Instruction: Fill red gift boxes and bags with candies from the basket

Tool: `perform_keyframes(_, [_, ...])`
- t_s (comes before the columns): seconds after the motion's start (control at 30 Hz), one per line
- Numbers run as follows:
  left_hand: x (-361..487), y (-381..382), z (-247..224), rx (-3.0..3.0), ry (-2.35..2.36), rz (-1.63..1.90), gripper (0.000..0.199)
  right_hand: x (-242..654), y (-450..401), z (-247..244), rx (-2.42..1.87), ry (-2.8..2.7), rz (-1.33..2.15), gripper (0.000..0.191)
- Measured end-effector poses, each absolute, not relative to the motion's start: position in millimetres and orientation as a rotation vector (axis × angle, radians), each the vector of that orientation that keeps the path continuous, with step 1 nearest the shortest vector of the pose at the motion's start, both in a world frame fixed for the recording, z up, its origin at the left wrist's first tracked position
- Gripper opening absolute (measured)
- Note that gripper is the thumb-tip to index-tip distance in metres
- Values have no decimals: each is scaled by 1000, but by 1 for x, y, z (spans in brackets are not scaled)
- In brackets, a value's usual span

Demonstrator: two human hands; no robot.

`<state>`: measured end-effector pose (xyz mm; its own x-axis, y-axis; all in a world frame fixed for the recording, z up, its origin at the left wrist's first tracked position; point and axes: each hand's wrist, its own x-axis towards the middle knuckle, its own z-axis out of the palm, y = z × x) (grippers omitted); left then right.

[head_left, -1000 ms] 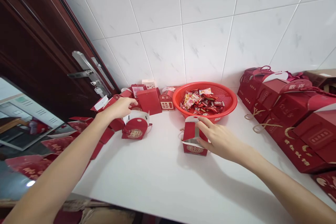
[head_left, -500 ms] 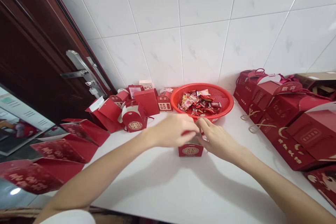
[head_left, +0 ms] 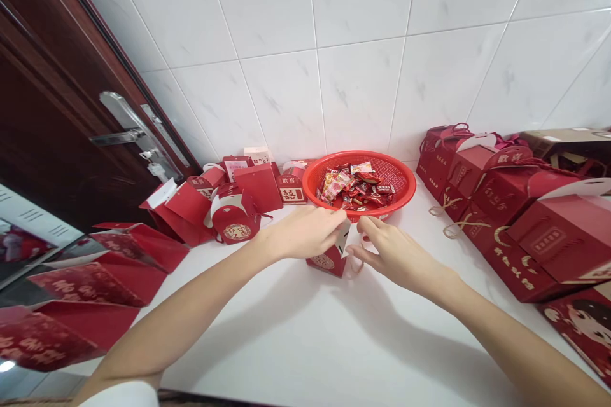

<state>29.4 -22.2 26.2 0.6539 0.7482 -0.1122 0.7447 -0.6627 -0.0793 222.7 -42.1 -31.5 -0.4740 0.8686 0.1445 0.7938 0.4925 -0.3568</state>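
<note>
A small red box [head_left: 327,261] with a gold round emblem stands on the white table in front of the candy basket. My left hand [head_left: 308,232] is closed over its top, the fingers pinched on the upper part. At its right side my right hand [head_left: 389,248] has bent fingers close to the box's pale side panel; a thin light cord or loop shows under the fingertips. What the right fingers touch is too small to tell. Just behind both hands lies the red plastic basket [head_left: 405,187] with wrapped candies [head_left: 356,186].
Several small red boxes [head_left: 235,216] stand at the back left, and larger open ones [head_left: 105,278] along the left edge. Big red gift boxes [head_left: 520,235] with cords line the right side. A tiled wall [head_left: 358,95] and dark door [head_left: 57,89] bound the table [head_left: 286,343].
The small box has turned, so a pale side panel now shows, and sits slightly further left. My right hand has drawn a little away from my left. The whole view has shifted slightly.
</note>
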Motion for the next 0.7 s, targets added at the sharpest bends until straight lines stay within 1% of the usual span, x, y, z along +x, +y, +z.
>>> perform_keyframes(0.07, [21, -19, 31, -2816, -1358, 280, 19, 219, -41, -33, -1444, -2446, 335, 17])
perform_keyframes(0.17, [4, -14, 36, -2907, -1464, 283, 20, 213, -42, -35, -1498, -2519, 279, 16])
perform_keyframes(0.2, [-2, -13, 36, -2957, -1482, 290, 24, 211, -42, -36, -1507, -2542, 272, 15])
perform_keyframes(0.37, [-27, -8, 31, -2998, -1609, 367, 73, 201, -41, -42, -1472, -2576, 306, 17])
perform_keyframes(0.47, [-38, -7, 24, -2975, -1794, 355, 92, 195, -40, -48, -1460, -2579, 311, 20])
perform_keyframes(0.57, [-49, -5, 16, -2987, -1872, 375, 96, 192, -38, -54, -1446, -2564, 297, 22])
perform_keyframes(0.63, [-53, -5, 11, -3002, -1866, 325, 99, 191, -39, -55, -1434, -2566, 280, 24])
perform_keyframes(0.7, [-53, -6, 7, -3035, -1900, 271, 107, 193, -40, -53, -1428, -2584, 262, 27])
